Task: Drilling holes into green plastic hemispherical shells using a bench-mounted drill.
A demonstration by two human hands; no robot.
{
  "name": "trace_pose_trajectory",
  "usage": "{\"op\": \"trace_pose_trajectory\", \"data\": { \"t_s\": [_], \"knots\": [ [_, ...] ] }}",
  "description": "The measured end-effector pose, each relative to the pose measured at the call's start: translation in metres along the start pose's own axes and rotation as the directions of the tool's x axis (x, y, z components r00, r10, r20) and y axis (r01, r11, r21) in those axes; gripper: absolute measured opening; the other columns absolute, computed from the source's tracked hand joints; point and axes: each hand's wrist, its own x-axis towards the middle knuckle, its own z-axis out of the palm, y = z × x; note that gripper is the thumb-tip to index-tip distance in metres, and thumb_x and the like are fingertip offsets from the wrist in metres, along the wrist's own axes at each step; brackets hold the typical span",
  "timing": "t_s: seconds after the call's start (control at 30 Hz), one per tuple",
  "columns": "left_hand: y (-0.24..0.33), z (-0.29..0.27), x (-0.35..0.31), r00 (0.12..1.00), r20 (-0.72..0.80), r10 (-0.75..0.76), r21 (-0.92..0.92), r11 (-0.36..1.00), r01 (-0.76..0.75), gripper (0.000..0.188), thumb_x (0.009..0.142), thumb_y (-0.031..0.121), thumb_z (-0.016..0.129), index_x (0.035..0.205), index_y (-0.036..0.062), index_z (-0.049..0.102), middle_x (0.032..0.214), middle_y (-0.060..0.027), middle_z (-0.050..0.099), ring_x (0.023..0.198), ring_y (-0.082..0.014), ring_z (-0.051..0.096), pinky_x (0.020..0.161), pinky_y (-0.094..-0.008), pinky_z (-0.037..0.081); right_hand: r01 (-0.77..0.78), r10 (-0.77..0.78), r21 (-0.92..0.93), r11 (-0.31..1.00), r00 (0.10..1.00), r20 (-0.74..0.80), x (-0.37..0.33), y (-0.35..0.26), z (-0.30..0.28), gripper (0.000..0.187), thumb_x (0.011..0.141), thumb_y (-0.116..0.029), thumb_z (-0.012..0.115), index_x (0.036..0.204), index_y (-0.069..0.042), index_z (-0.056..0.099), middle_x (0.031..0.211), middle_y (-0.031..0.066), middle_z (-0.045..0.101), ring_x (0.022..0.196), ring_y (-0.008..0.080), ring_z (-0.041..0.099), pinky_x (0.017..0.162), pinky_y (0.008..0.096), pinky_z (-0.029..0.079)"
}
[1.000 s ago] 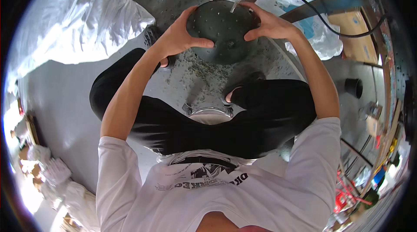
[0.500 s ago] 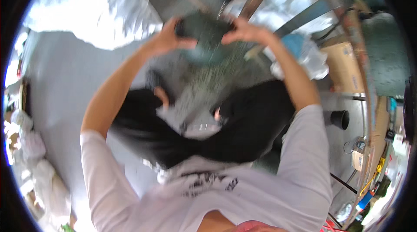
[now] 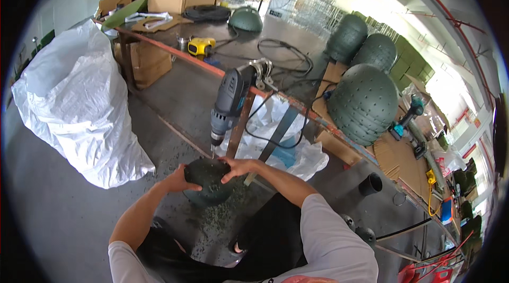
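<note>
Both my hands grip a dark green plastic dome (image 3: pixel 210 179) with small holes in it, held above the floor in front of my knees. My left hand (image 3: pixel 177 179) clasps its left side, with the thumb on the top. On the far right side my right hand (image 3: pixel 239 168) presses, fingers curled over the rim. Just beyond the dome, a grey and black power drill (image 3: pixel 229 97) hangs nose-down from a metal clamp (image 3: pixel 261 71) at the bench edge. The drill's tip points at the dome's far edge; whether they touch, I cannot tell.
A large white sack (image 3: pixel 87 102) stands at left. Stacked green domes (image 3: pixel 363 102) and a teal cordless drill (image 3: pixel 408 116) are on the workbench (image 3: pixel 185 55), along with a yellow tool (image 3: pixel 201 46). Green shavings (image 3: pixel 209 230) litter the floor. A black cup (image 3: pixel 370 184) sits right.
The view has tilted up, bringing the bench and the whole hanging drill into sight. Both hands still hold the dome, which sits lower in the picture.
</note>
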Motion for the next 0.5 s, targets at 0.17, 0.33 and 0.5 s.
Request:
{"op": "trace_pose_trajectory", "data": {
  "t_s": [0.17,0.33,0.5],
  "knots": [
    [-0.006,0.0,0.013,0.997,0.034,0.067,0.027,0.997,-0.068,0.128,0.053,0.061,0.091,0.14,-0.0117,0.031,0.133,-0.0304,0.051,0.126,-0.037,0.052,0.104,-0.0424,0.044,-0.1,0.1,-0.011,0.995,0.995,-0.029,-0.014,-0.004,0.006,0.125,0.068,-0.054,0.085,0.155,-0.007,0.008,0.155,0.0202,0.024,0.137,0.0328,0.036,0.098,0.0443,0.048],
    [0.003,0.011,0.008,0.993,0.063,0.104,0.067,0.992,-0.108,0.121,0.059,0.061,0.088,0.138,-0.0119,0.034,0.135,-0.0301,0.051,0.127,-0.0369,0.051,0.104,-0.042,0.044,-0.189,0.191,0.041,0.981,0.98,-0.046,-0.015,0.021,0.015,0.125,0.068,-0.057,0.084,0.155,-0.009,0.009,0.153,0.0187,0.029,0.135,0.0333,0.038,0.095,0.0474,0.05],
    [0.012,0.009,-0.017,0.998,0.064,0.013,0.087,0.996,-0.018,0.122,0.061,0.06,0.088,0.141,-0.0099,0.029,0.134,-0.0286,0.052,0.128,-0.037,0.051,0.104,-0.0427,0.043,-0.158,0.158,-0.004,0.987,0.987,-0.019,-0.016,0.0,0.017,0.111,0.069,-0.054,0.085,0.15,-0.008,0.025,0.137,0.013,0.046,0.117,0.028,0.054,0.083,0.0422,0.054]
  ]
}}
